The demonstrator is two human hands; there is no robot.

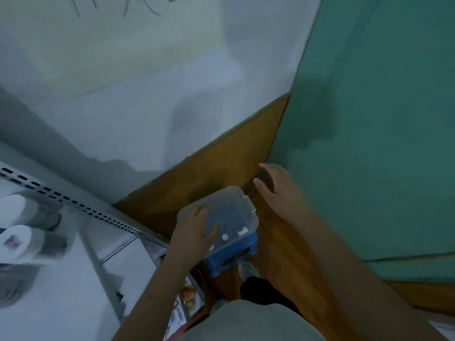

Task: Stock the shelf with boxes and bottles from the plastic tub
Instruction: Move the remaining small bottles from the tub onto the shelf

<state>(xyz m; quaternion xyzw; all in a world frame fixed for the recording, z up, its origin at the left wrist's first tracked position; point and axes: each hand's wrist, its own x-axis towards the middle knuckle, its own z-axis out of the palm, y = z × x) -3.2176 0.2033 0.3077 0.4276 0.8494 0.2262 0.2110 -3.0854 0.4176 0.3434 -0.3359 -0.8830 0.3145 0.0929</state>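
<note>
Head view, looking steeply down; picture blurred.

Tub (230, 212): clear plastic, rounded-rectangular, open top up, sitting on a blue stool (231, 254) that stands on the brown wooden floor (202, 166). Long axis runs from lower left to upper right in the picture, toward the corner where the white wall (147, 82) meets the green wall (369, 119). Small white pieces show at the tub's near end; contents otherwise too blurred to identify.

Left hand (197, 223): at the tub's near-left corner, fingers curled over the rim and reaching inside. Cannot tell whether they hold an item within or only the rim.

Right hand (275, 185): fingers loosely spread, holding nothing, just beyond the tub's far-right corner and apart from it, over the floor near the foot of the green wall.

Shelf (81, 210): grey metal with a perforated upright, at the left of the tub. Two white-capped bottles (17, 222) lie on their sides at its left edge, caps toward the camera. Colourful packets (187, 296) show on a lower level near the left forearm.
</note>
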